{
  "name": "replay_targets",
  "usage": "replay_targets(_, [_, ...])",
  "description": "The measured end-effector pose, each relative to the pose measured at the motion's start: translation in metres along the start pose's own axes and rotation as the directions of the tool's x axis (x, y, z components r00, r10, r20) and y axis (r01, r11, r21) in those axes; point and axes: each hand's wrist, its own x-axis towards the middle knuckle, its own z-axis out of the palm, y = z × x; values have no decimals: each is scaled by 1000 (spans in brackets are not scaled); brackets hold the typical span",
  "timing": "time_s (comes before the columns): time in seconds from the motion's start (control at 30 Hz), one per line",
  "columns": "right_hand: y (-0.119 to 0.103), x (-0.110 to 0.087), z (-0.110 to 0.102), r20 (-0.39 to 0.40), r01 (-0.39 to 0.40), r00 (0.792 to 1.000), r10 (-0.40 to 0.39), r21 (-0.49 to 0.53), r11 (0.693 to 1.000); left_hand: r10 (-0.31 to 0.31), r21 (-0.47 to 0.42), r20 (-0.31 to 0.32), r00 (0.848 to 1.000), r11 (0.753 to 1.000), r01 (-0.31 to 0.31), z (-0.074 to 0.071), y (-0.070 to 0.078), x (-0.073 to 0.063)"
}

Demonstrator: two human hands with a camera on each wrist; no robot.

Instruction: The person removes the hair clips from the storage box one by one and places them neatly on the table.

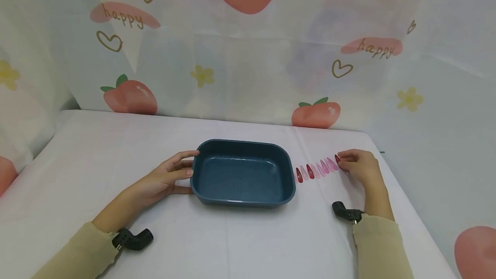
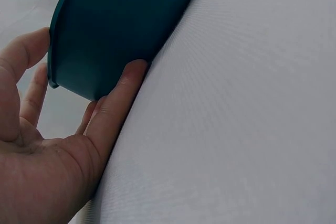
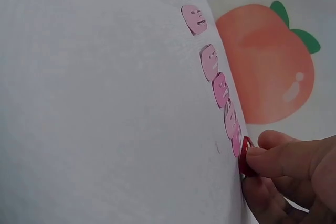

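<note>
A dark teal rectangular tub [image 1: 242, 203] sits on the white cloth. Against its left end rests my left hand [image 1: 159, 180], fingers spread and fairly straight; in the left wrist view the fingertips [image 2: 135, 69] touch the tub's side [image 2: 105, 40]. At the right end of a slanting row of snap hair clips, my right hand [image 1: 362, 167] pinches a dark red hair clip [image 3: 245, 157] between thumb and finger. The row beside it holds several pink clips [image 1: 324, 166] and two other red clips [image 1: 299, 175], laid close together to the right of the tub.
White cloth [image 1: 248, 244] covers the table. A printed curtain [image 1: 248, 55] with peaches, hearts and flowers hangs behind its back edge and along the sides. A black wrist mount [image 1: 133, 239] sits on the left sleeve, another black mount [image 1: 346, 213] on the right.
</note>
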Motion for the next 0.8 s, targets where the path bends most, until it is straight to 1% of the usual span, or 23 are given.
replay_targets(0.13, [1, 1, -1, 9, 11, 1000, -11, -2, 1000, -2, -1, 1, 1000, 1000, 2, 1, 0, 0])
replay_targets(0.27, [3, 2, -1, 20, 23, 1000, -24, 21, 1000, -4, -2, 0, 1000, 1000, 4, 2, 1, -1])
replay_targets(0.4, [3, 2, 2, 17, 40, 999, -40, 26, 999, -5, -8, -1, 1000, 1000, 5, 2, 3, -2])
replay_targets(0.6, [2, 3, 1, 37, 56, 998, -57, 24, 998, -4, -11, 0, 1000, 1000, 4, 3, 1, -3])
replay_targets(0.7, [0, 5, -4, 29, 78, 996, -80, 63, 995, 3, -9, -3, 1000, 1000, -3, 2, 0, 2])
replay_targets(0.8, [-4, 3, -10, -9, 89, 996, -89, 160, 983, -1, -27, 15, 1000, 1000, 2, 0, 0, 9])
